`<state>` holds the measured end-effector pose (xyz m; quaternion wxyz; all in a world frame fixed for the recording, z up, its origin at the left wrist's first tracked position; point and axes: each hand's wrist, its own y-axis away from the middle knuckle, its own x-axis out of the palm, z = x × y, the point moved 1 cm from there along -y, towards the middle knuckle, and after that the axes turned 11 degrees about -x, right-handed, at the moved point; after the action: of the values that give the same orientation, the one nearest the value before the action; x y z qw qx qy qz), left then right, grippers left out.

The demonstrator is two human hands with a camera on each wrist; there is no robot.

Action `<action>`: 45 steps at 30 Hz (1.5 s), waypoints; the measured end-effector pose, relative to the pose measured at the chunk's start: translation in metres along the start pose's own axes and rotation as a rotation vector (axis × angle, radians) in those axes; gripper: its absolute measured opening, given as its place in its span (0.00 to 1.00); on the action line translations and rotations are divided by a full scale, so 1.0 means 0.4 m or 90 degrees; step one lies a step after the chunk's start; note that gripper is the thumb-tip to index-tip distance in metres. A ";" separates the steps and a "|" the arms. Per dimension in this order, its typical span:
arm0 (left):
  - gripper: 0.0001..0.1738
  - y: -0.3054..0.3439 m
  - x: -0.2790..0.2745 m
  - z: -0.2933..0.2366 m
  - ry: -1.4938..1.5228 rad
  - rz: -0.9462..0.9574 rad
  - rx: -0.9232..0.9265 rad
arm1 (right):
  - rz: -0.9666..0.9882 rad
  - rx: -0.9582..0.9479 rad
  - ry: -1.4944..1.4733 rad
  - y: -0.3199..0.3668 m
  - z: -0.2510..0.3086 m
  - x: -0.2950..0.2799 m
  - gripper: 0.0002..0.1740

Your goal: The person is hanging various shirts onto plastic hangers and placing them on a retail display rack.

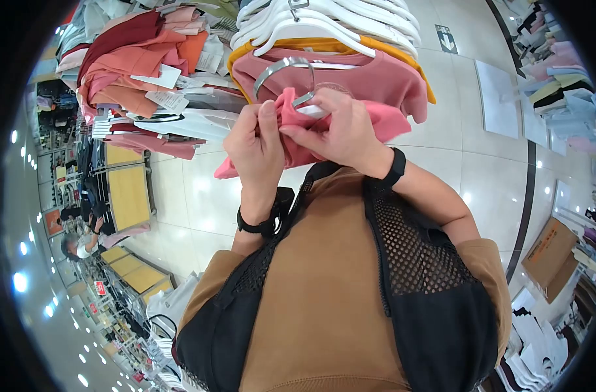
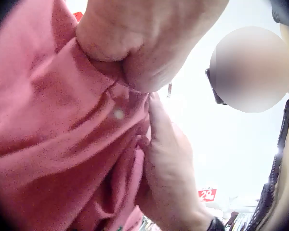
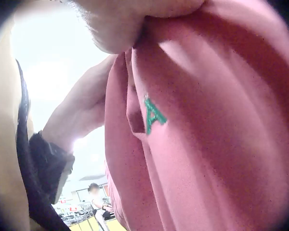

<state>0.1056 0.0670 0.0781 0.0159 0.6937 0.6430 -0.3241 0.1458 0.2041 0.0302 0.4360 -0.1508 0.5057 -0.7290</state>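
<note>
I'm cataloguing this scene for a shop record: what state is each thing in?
Left hand: curled, pinching cloth.
Right hand: curled, pinching cloth by the hook.
Pink garment: bunched between both hands.
Metal hook: sticking out of the bunched cloth.
Rose sweatshirt: hanging.
White hangers: lined up closely.
Black vest: worn, unzipped.

- In the head view: looking steeply down from above the chest, with the black vest (image 1: pixel 435 268) large below, the left hand (image 1: pixel 255 140), right hand (image 1: pixel 343 130) and pink garment (image 1: pixel 386 121) farther up, and a wide, round, dark-edged field.
- In the left wrist view: close beside the left hand, facing upward and across to the right hand.
- In the right wrist view: very near the garment, facing across to the left hand, vest edge at left.
- Shared by all three: both hands, garment, vest.
</note>
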 end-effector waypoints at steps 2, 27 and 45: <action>0.14 -0.006 0.003 0.007 -0.001 0.003 0.004 | 0.018 0.000 0.022 -0.019 -0.005 -0.018 0.28; 0.17 -0.054 -0.082 0.107 -0.323 0.100 0.293 | -0.070 0.218 -0.171 -0.011 -0.010 -0.082 0.11; 0.18 -0.065 -0.105 0.138 -0.342 0.021 0.206 | 0.287 0.234 0.014 0.015 -0.081 -0.181 0.17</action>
<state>0.0599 0.0103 0.0646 0.0797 0.5868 0.5448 -0.5937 0.1689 0.2800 0.0266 0.6012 0.0550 0.3907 -0.6949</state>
